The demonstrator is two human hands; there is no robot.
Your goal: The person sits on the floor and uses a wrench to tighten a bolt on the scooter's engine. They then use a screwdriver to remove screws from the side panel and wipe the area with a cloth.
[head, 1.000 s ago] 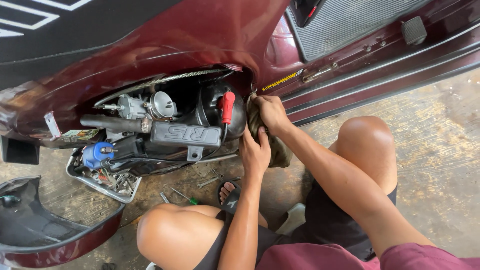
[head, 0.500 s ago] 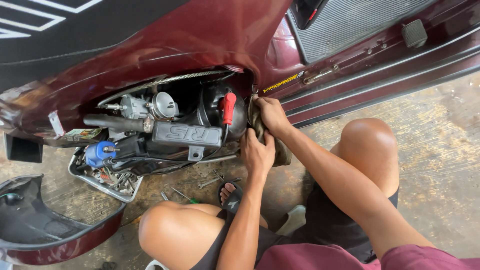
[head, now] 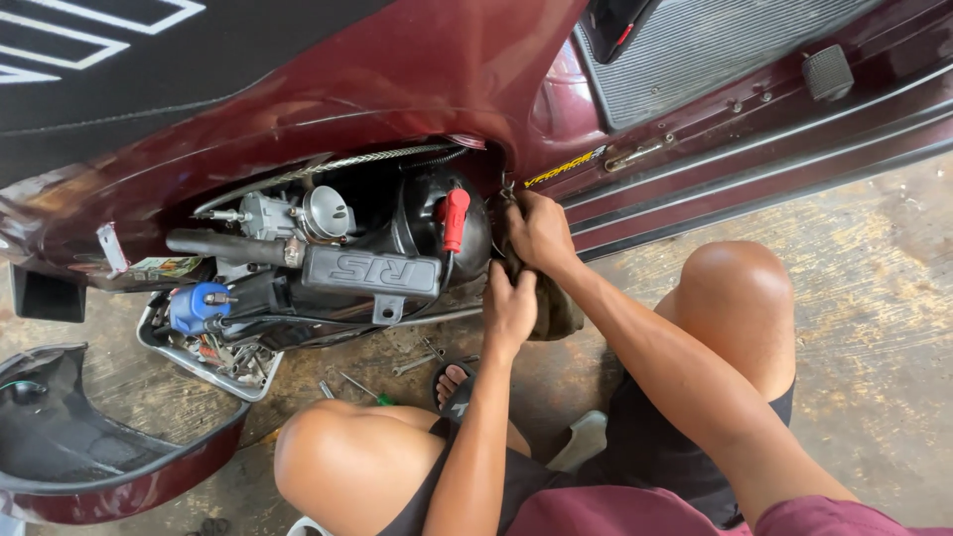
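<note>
Both our hands close on a dark rag at the scooter's open engine bay.

Our right hand (head: 539,231) bunches the rag (head: 556,310) against the maroon body panel's (head: 417,89) edge, while our left hand (head: 509,310) clamps it from below, beside the red-capped black engine cover (head: 437,233), pressing cloth into the gap.

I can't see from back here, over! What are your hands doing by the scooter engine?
Left hand and right hand both gripping a dirty rag, pressed at the engine's edge. Red spark plug cap just beside them. Tools on the floor below.
</note>
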